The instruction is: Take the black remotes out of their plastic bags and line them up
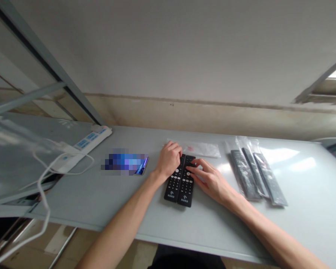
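Two black remote controls lie side by side on the grey table, the left remote control (172, 188) and the right remote control (186, 190). Curled fingers of my left hand (168, 160) grip the upper part of the left remote and hide some of its buttons. My right hand (209, 178) rests at the right remote's edge, fingers stretched and apart, with fingertips over its upper buttons. Just beyond both remotes lies a clear plastic sleeve (205, 148), partly behind my left hand.
To the right lie several dark remotes in clear plastic bags (246, 175). A phone (142, 166), its surroundings blurred, lies to the left. Farther left are a white power strip (78, 149) and a white cable (46, 203). A wall (170, 114) stands behind the table (123, 203).
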Demonstrator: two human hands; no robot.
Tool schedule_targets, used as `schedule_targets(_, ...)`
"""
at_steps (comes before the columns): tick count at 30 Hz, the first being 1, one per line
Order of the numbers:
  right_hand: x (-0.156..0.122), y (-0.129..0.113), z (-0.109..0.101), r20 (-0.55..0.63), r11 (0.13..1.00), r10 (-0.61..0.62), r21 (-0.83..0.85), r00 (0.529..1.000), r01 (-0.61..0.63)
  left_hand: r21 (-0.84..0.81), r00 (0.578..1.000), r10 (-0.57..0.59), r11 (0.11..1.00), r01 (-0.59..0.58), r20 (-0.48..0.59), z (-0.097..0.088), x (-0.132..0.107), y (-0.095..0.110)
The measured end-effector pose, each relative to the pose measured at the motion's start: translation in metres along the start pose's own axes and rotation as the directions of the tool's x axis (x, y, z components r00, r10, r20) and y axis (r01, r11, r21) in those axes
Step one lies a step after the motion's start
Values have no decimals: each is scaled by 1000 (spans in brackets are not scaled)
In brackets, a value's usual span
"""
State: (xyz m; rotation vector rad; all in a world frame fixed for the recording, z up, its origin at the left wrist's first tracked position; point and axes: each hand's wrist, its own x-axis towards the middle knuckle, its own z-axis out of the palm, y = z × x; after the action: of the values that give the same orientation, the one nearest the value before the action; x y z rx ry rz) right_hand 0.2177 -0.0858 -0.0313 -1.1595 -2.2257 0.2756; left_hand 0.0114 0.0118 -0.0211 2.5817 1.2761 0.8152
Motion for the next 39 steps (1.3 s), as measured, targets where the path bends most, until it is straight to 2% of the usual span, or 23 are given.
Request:
schedule_targets(8,2,-6,5,2,997,4,71,1000,-4,116,974,103,985,-129,204,-10,1,10)
schedule_targets(15,2,-10,9,45,995,8,103,999,-13,144,969,143,974,-174,203,-12,-2,14)
schedule_targets(23,3,-10,17,14,999,23,35,1000,-23,100,939,230,960,-262,254,-11,-2,19)
schedule_targets(27,2,-13,16,-21,998,-11,-69,1000,10,90,928,275,948,-306,251,-10,-3,22)
schedule_targets(29,1,-12,8,-60,991,-26,-130,998,18,94,917,302,937,-336,260,-9,-4,24)
schedule_targets(31,-3,-7,-9,-114,978,-9,-207,993,-15,103,904,333,923,-370,268,-9,-5,25)
schedule_targets(34,-18,15,-48,-195,919,110,-354,975,-175,109,889,368,906,-409,274,-8,-5,26)
schedule_targets(35,-26,25,-62,-231,883,172,-394,958,-253,107,886,374,903,-415,275,-8,-5,26)
schedule_targets(37,-49,45,-89,-304,758,319,-487,897,-435,105,885,378,903,-418,273,-7,-5,25)
schedule_targets(39,-74,60,-107,-336,616,490,-518,804,-593,104,885,374,904,-414,276,-6,-5,24)
